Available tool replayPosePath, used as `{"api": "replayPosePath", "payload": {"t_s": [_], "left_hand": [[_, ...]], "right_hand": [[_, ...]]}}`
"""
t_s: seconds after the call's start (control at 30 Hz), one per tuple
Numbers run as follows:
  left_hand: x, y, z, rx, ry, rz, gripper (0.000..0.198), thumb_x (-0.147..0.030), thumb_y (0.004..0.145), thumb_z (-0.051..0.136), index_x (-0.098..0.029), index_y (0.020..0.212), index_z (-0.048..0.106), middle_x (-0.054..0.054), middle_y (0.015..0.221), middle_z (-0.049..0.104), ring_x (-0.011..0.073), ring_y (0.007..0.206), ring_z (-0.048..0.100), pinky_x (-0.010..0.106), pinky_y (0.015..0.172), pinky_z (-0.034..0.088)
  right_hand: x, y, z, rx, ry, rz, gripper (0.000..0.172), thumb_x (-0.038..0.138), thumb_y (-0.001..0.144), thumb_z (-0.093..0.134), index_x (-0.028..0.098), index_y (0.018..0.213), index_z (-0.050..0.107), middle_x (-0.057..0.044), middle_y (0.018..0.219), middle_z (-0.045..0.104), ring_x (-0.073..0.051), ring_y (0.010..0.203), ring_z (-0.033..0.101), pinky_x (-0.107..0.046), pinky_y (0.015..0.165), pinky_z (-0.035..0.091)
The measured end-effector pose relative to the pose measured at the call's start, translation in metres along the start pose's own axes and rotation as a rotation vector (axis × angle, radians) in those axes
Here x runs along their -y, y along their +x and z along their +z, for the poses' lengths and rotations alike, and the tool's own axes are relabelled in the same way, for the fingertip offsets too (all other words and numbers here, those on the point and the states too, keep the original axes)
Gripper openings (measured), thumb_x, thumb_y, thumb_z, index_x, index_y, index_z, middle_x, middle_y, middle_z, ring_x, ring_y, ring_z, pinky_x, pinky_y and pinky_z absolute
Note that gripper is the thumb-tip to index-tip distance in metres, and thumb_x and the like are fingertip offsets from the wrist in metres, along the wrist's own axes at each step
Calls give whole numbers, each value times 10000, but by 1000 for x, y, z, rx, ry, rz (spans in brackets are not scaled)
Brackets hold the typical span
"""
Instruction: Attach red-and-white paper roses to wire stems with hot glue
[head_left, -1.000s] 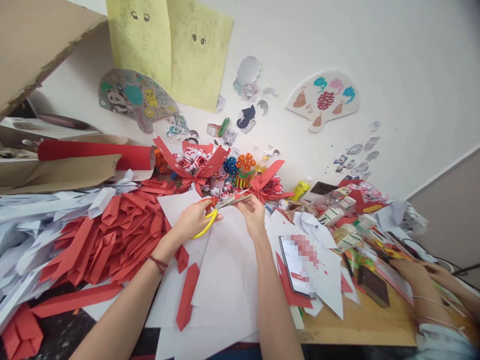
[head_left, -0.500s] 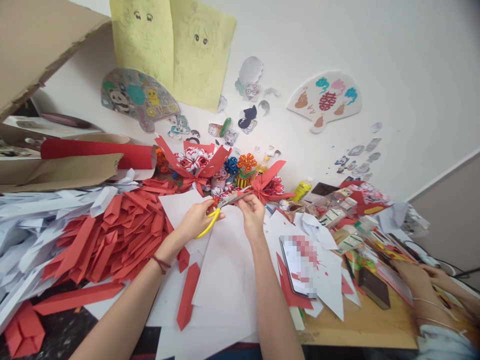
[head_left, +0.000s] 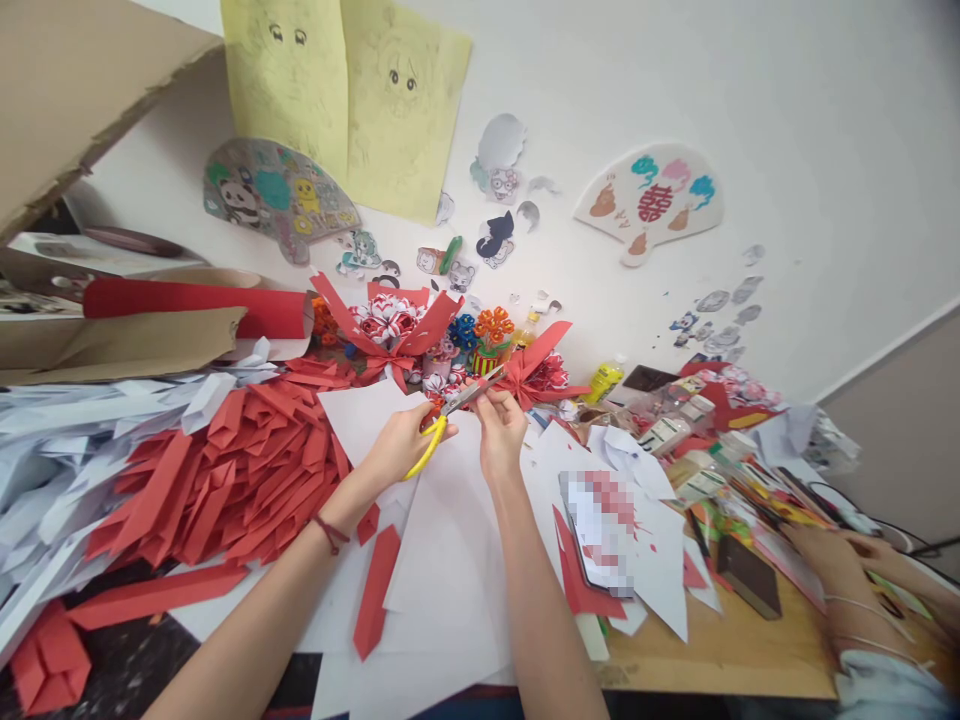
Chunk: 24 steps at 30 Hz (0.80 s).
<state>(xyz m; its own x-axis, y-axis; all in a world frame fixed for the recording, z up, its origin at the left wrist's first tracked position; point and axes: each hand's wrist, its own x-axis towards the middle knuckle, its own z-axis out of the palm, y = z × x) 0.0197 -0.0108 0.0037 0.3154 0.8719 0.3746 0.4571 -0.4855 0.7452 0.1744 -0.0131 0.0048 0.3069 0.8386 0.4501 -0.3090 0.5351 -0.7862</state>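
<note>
Yellow-handled scissors [head_left: 427, 449] are in my left hand [head_left: 397, 440], with fingers through the loops and blades pointing up and right. Close beside the blades, my right hand [head_left: 502, 425] is closed in a pinch. Whatever lies between its fingertips is too small and hidden to name. Both hands are above white paper sheets [head_left: 450, 560] on the table. A folded red paper strip [head_left: 377, 592] rests on the sheets below my left hand. Behind the blades stand red-and-white paper flowers [head_left: 388, 320] in red wrapping.
Heaps of red folded strips [head_left: 255, 470] and white strips [head_left: 75, 430] lie at left. A phone [head_left: 600, 530] rests on papers to the right. Farther right, another person's hands [head_left: 821, 555] are among pens and supplies. A yellow-labelled bottle [head_left: 604, 380] stands by the wall.
The scissors and my left hand have shifted slightly right and the handles have turned a little. My right hand has moved slightly left, still pinched near the blades.
</note>
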Motion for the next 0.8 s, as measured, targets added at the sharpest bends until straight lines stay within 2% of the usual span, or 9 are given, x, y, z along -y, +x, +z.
{"api": "replayPosePath", "payload": {"t_s": [0.17, 0.4, 0.63, 0.73, 0.8], "left_hand": [[0, 0, 4, 5, -7, -31, 339, -498, 861, 550, -164, 859, 606, 18, 760, 639, 163, 685, 548, 263, 665, 380], [-4, -2, 11, -14, -36, -44, 362, -515, 859, 531, -160, 827, 589, 0, 725, 603, 141, 651, 484, 254, 640, 345], [-5, -2, 18, -55, -92, -75, 451, -604, 822, 537, -187, 664, 469, -47, 576, 407, 114, 567, 340, 249, 565, 265], [-5, -1, 20, -102, -131, -88, 467, -624, 815, 543, -192, 655, 464, -39, 573, 418, 122, 563, 363, 260, 573, 277], [-4, 0, 21, -135, -176, -93, 463, -633, 841, 510, -190, 706, 505, -17, 620, 488, 143, 595, 430, 270, 593, 319]], "right_hand": [[0, -1, 2, -32, -32, 0, 228, 367, 762, 751, 210, 809, 592, -48, 928, 731, -218, 919, 698, -414, 914, 545], [-2, -2, 4, -44, 7, 4, 228, 357, 756, 766, 207, 790, 597, -72, 1020, 744, -242, 1052, 687, -439, 987, 520], [-1, -4, 8, -58, 37, 19, 240, 351, 724, 792, 210, 797, 612, -54, 945, 744, -223, 952, 705, -432, 964, 536], [-1, -3, 9, -82, 30, 53, 248, 364, 722, 802, 203, 823, 643, -42, 886, 734, -211, 878, 707, -419, 933, 551], [1, -2, 9, -55, 14, 94, 266, 391, 729, 800, 195, 838, 656, -46, 881, 731, -210, 850, 707, -411, 921, 554]]}}
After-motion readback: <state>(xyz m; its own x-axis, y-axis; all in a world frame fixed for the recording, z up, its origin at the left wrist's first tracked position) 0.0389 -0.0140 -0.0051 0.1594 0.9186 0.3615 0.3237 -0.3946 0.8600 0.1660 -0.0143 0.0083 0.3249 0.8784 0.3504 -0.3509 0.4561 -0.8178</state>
